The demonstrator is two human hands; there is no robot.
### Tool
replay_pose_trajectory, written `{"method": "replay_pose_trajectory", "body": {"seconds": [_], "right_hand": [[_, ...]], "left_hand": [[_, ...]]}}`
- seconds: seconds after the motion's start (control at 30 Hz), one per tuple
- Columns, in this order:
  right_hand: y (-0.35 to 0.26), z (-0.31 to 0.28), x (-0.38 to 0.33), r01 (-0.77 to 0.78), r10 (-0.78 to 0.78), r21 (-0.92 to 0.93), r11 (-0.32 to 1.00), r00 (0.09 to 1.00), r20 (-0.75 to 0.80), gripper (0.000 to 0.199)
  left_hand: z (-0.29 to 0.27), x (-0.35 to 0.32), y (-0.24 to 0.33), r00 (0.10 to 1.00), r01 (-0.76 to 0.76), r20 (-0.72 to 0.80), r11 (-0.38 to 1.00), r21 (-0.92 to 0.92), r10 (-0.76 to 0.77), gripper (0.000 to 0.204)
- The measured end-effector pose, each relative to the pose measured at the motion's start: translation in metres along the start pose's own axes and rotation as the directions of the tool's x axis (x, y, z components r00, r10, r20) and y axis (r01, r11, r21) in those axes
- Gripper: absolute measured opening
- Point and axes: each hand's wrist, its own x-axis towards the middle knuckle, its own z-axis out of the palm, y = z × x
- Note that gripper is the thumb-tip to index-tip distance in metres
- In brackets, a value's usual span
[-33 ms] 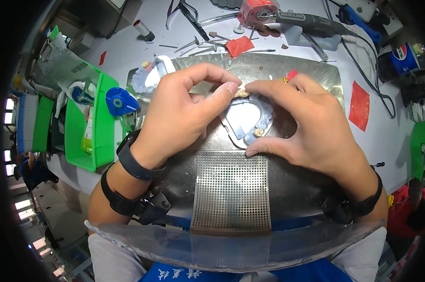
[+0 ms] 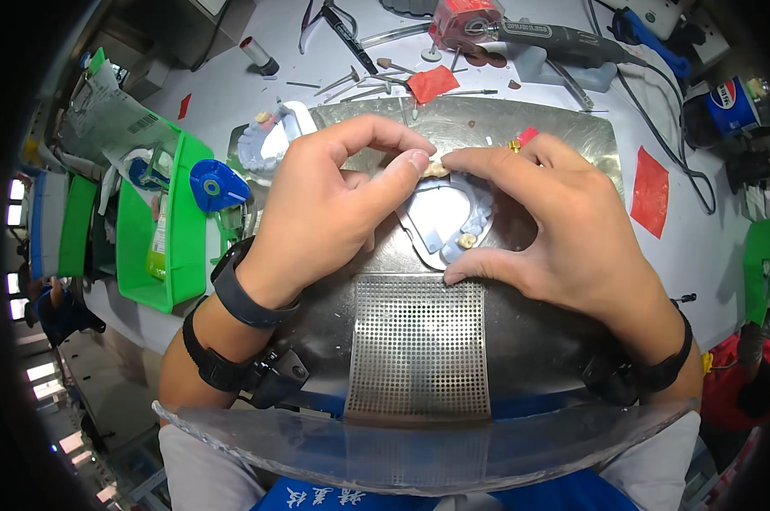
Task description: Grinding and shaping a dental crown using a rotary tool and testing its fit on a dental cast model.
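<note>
A grey-blue dental arch model [image 2: 478, 218] lies on the metal work plate [image 2: 563, 123], one cream tooth crown [image 2: 467, 242] standing in its near side. At its far end sits a cream tooth-coloured dental bridge [image 2: 436, 169], partly covered by fingertips. My left hand [image 2: 338, 204] pinches this bridge between thumb and index finger. Around the right side of the model curls my right hand [image 2: 563, 217], its index fingertip at the bridge and its thumb by the model's near edge. A second dental model [image 2: 266, 140] rests beyond my left hand.
A perforated metal grille [image 2: 419, 341] is set before the model. To the left are a green bin [image 2: 189, 221] and a blue round dispenser [image 2: 219, 185]. Several burs [image 2: 351, 81], a red scrap [image 2: 433, 83] and a rotary handpiece [image 2: 555, 36] lie behind. A clear shield [image 2: 419, 447] spans the near side.
</note>
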Motion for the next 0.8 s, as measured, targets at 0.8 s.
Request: {"method": "replay_pose_trajectory", "body": {"seconds": [0.8], "right_hand": [[0.001,0.001,-0.002,-0.019,0.019,0.023,1.000,1.000,0.025,0.094]], "left_hand": [[0.000,0.002,-0.013,0.958,-0.276,0.008,0.911,0.305,0.288,0.015]]}}
